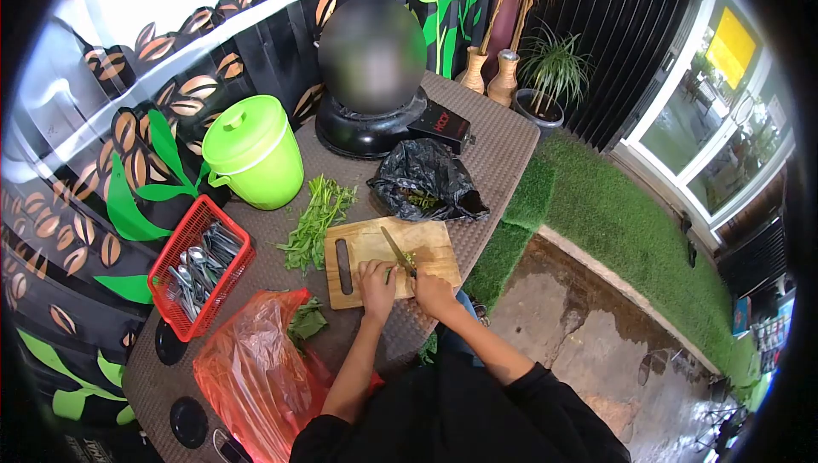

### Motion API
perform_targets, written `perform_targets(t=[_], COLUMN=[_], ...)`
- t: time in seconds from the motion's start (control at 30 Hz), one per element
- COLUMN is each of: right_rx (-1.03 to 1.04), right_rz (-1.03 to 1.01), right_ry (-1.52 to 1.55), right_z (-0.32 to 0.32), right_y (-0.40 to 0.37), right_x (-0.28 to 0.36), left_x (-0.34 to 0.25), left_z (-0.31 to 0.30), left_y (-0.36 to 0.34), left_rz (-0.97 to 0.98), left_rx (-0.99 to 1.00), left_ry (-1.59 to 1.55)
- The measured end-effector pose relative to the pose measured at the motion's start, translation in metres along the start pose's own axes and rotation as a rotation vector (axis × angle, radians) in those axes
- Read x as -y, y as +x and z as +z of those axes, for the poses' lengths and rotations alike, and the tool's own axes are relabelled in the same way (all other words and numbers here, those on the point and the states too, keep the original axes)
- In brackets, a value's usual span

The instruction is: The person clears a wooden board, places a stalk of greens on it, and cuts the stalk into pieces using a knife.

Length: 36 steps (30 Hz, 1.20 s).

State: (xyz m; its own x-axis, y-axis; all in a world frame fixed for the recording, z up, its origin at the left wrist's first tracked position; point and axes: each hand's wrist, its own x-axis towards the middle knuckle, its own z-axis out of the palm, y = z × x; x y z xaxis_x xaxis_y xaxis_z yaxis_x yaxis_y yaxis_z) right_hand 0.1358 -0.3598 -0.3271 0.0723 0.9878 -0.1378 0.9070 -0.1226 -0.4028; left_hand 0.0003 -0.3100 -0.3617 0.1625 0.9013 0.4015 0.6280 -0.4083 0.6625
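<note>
A wooden cutting board (358, 246) with a slot handle at its left lies near the table's front edge. On its right part, my right hand (434, 294) is closed round the handle of a knife (394, 245), whose blade points up and to the left. My left hand (376, 286) rests on the board just left of the knife, fingers bent over some green stems. Small cut green bits lie beside the blade. Behind the board's left side is a pile of leafy greens (319, 223). A black plastic bag (426, 175), open with greens inside, sits behind the board.
A lime-green lidded bucket (254, 156) and a red basket (240, 269) of cutlery stand at the left. A red plastic bag (256, 369) lies at the front left, near two black round dishes. Behind is a black stove (366, 131). The table's edge (511, 195) runs along the right.
</note>
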Motion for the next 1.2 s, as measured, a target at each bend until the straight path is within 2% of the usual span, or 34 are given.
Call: perform_targets(t=[0.4, 0.5, 0.57, 0.63, 0.8, 0.9, 0.97, 1.0, 1.13, 1.2], right_rx=[-0.077, -0.095, -0.074, -0.078, -0.035, -0.010, -0.188, -0.077, -0.108, -0.044], right_rz=[0.080, -0.035, 0.072, 0.075, 0.013, 0.073, 0.120, 0.155, 0.065, 0.045], right_ry=[0.054, 0.050, 0.083, 0.057, 0.097, 0.087, -0.028, -0.002, 0.015, 0.030], right_z=[0.020, 0.016, 0.026, 0.029, 0.004, 0.011, 0.041, 0.035, 0.024, 0.012], right_y=[0.011, 0.005, -0.002, 0.000, 0.010, 0.001, -0.004, -0.005, 0.013, 0.013], right_x=[0.015, 0.010, 0.009, 0.013, 0.012, 0.017, 0.017, 0.021, 0.017, 0.016], left_x=[-0.007, -0.010, -0.008, -0.010, -0.007, -0.001, -0.002, -0.003, -0.006, -0.004], left_z=[0.002, 0.000, -0.003, -0.004, 0.000, 0.000, -0.002, -0.003, 0.000, 0.001], left_y=[-0.002, -0.002, -0.003, -0.002, 0.000, 0.002, 0.003, 0.002, -0.003, -0.004], left_rz=[0.023, 0.044, 0.069, 0.090, 0.029, -0.055, -0.025, 0.003, 0.002, 0.062], left_rx=[-0.023, -0.038, -0.039, -0.039, -0.070, -0.070, -0.074, -0.076, -0.064, -0.103], left_ry=[0.022, 0.020, 0.013, 0.001, -0.042, -0.126, -0.094, -0.060, -0.072, -0.101])
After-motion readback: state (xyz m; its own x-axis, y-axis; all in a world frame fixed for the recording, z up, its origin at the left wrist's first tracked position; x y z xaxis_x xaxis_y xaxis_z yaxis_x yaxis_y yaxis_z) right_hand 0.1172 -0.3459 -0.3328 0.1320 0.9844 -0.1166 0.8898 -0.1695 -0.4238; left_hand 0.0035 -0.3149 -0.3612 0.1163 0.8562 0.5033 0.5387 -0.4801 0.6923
